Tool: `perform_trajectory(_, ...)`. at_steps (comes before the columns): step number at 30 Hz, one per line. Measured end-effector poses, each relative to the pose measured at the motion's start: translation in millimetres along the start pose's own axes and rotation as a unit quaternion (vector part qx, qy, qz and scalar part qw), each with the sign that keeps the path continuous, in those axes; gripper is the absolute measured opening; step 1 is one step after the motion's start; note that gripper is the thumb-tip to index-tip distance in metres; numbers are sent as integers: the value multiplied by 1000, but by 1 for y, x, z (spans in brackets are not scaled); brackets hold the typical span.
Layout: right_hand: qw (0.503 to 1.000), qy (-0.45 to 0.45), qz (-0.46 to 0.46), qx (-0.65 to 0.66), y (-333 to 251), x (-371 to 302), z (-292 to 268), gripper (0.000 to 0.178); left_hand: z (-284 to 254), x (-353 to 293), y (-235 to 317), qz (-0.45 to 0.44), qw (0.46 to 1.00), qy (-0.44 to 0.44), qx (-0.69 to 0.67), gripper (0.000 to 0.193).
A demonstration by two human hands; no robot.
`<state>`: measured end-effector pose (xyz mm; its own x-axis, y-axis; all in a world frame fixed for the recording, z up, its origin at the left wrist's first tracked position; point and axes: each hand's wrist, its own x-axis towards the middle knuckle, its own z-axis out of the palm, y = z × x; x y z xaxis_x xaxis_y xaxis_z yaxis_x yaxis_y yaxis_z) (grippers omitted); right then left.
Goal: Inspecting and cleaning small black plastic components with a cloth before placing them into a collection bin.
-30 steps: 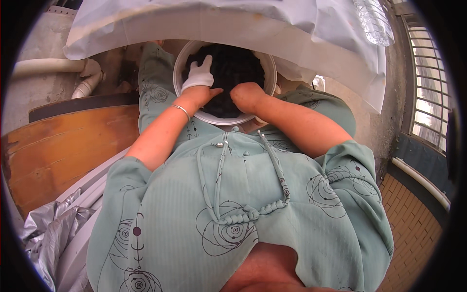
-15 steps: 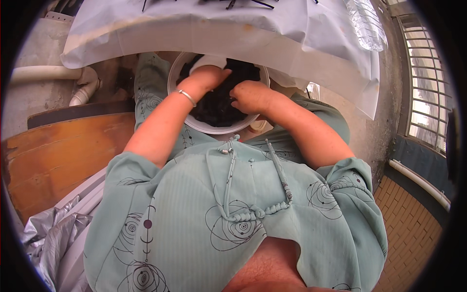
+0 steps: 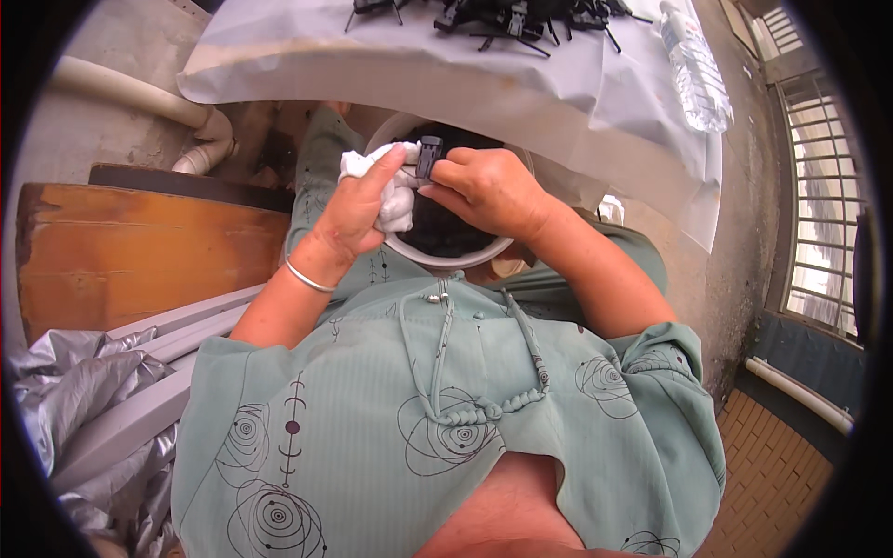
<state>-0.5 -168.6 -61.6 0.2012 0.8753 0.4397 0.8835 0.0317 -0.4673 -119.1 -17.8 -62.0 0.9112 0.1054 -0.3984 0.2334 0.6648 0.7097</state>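
A small dark grey plastic part (image 3: pixel 430 155) is raised over the bucket. My right hand (image 3: pixel 498 191) pinches it between thumb and fingers from the right. Bunched in my left hand (image 3: pixel 355 212) is a white cloth (image 3: pixel 398 209), right beside the part's left side; whether it touches the part I cannot tell. Below both hands stands a round white bucket (image 3: pixel 445 261) between my knees. Dark contents (image 3: pixel 451 231) fill it, too dim to make out singly.
Ahead is a table under a white sheet (image 3: pixel 409 60), overhanging the bucket's far side. Several black parts with thin legs (image 3: pixel 512 20) lie there, with a clear plastic bottle (image 3: pixel 693 74) at right. An orange-brown board (image 3: pixel 139 246) and pale pipe (image 3: pixel 130 91) stand left.
Both hands have come up out of the bucket. The grey part now shows in my right hand, and the white cloth is bunched in my left. The view has shifted slightly.
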Motion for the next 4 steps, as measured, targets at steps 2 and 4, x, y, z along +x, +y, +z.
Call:
perform_trajectory(2,998,47,-9,45,-1,3,-6,16,0,-5,11,-5,995,-66,-77,32)
perform_trajectory(4,989,97,7,116,-5,6,-11,12,3,-8,22,-13,979,-134,-151,36)
